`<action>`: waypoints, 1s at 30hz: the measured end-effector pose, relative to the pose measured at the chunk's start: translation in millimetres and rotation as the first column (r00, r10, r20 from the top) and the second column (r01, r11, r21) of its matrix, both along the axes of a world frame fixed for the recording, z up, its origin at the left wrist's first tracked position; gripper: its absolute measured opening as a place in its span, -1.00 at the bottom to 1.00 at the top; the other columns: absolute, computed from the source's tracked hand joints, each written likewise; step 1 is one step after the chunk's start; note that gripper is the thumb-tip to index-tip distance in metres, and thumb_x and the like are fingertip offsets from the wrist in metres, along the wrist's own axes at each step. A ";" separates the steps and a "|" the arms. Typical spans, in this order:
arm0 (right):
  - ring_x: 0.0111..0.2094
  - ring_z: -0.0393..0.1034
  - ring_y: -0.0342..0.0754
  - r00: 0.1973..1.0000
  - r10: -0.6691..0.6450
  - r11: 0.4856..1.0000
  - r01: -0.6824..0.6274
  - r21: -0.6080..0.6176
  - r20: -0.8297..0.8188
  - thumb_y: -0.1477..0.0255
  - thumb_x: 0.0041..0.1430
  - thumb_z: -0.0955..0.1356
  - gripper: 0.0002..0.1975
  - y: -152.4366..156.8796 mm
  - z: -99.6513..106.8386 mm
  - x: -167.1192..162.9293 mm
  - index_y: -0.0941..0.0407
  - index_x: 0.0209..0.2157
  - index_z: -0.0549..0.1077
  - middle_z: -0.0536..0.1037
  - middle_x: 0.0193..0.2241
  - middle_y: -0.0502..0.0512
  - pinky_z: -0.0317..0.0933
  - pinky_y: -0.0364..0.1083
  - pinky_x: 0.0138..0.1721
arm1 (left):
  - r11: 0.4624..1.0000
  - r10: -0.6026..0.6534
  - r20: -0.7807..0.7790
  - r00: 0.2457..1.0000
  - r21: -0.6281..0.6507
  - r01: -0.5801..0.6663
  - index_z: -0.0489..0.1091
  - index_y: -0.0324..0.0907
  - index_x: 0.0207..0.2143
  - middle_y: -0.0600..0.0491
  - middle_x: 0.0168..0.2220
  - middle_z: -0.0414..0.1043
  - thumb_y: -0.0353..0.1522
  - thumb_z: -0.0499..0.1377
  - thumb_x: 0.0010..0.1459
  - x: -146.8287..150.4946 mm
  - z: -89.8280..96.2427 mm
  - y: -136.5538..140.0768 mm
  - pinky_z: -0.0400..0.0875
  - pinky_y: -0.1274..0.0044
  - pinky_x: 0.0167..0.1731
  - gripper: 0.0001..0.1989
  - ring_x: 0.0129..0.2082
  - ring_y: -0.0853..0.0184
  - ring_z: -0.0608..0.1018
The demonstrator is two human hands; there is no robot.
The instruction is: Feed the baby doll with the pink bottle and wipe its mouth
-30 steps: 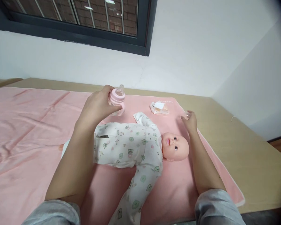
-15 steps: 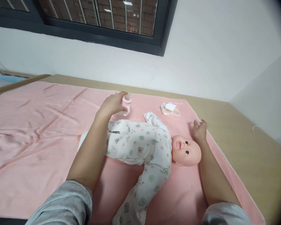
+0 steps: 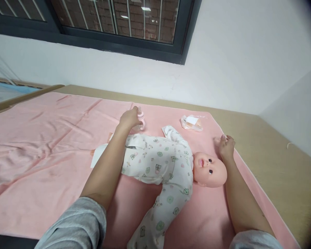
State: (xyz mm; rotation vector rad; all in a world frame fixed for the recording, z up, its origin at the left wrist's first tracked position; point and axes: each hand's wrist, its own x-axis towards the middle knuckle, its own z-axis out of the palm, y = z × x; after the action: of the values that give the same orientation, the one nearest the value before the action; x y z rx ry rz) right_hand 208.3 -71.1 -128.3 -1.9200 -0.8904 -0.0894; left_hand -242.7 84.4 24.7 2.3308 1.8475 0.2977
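A baby doll (image 3: 155, 157) in a white patterned garment lies on its back on a pink blanket (image 3: 75, 131), head to the right. Beyond its body, my left hand (image 3: 130, 118) is closed around a small pink baby bottle (image 3: 142, 121) with a clear teat pointing up. My fingers hide much of the bottle, and I cannot tell whether its base touches the blanket. My right hand (image 3: 227, 146) rests near the blanket's right edge, just past the doll's head (image 3: 209, 170). Its fingers are loosely bent and apart, with nothing visible in them.
A clear plastic packet (image 3: 191, 123) with a white label lies on the blanket's far right part. Wooden surface (image 3: 264, 152) shows along the right and back. A white wall (image 3: 223, 62) and a dark-framed window (image 3: 145, 48) stand behind.
The view has shifted slightly. My left hand and the bottle have moved a little left and nearer, and the bottle's teat points more upward. My right fingers have curled slightly; the doll stays put.
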 end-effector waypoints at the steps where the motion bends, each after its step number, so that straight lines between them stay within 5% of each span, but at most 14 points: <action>1: 0.14 0.17 0.31 1.000 -0.001 1.000 0.001 0.003 -0.005 -0.22 0.08 0.10 -0.09 0.0 -0.4 0.3 0.35 0.06 0.26 0.28 0.02 0.52 0.02 0.25 0.22 | 1.000 0.002 -0.003 1.000 -0.008 -0.002 0.20 -0.17 0.08 -0.16 0.00 0.49 -0.30 0.29 -0.03 -0.1 -1.4 1.0 0.40 0.43 -0.22 -0.39 -0.02 0.03 0.53; 8: 0.11 0.20 0.28 1.000 0.010 1.000 -0.010 0.007 0.006 -0.15 0.12 0.13 -0.21 0.9 -2.7 2.8 0.29 0.02 0.28 0.32 -0.03 0.47 0.03 0.29 0.19 | 0.999 -0.006 -0.007 1.000 -0.033 0.006 0.19 -0.15 0.08 -0.15 0.02 0.48 -0.31 0.28 -0.02 -0.5 -6.9 4.7 0.40 0.44 -0.21 -0.40 -0.02 0.05 0.54; 21: 0.14 0.17 0.33 1.000 -0.001 1.000 0.001 -0.025 -0.001 -0.24 0.07 0.09 -0.09 0.7 -1.1 0.1 0.33 0.01 0.30 0.30 0.00 0.54 0.04 0.27 0.18 | 0.997 -0.008 0.000 1.000 -0.078 0.008 0.20 -0.16 0.13 -0.16 0.07 0.46 -0.31 0.30 -0.04 -2.3 -15.7 13.0 0.41 0.44 -0.14 -0.34 0.03 0.05 0.52; 30: 0.10 0.19 0.27 1.000 0.008 1.000 -0.008 0.008 0.003 -0.13 0.12 0.15 -0.28 0.4 -1.8 0.9 0.24 -0.04 0.30 0.32 -0.06 0.44 0.03 0.30 0.17 | 0.992 0.036 0.002 0.999 -0.117 -0.036 0.13 -0.16 0.18 -0.19 0.08 0.45 -0.28 0.34 -0.04 -5.2 -14.9 15.7 0.39 0.46 -0.09 -0.25 0.06 0.05 0.52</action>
State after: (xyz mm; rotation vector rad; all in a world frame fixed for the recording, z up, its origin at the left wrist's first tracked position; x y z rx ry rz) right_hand 209.2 -70.7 -130.1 -1.9089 -0.8979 -0.0909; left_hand -247.9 100.1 9.7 2.2197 1.8539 0.1924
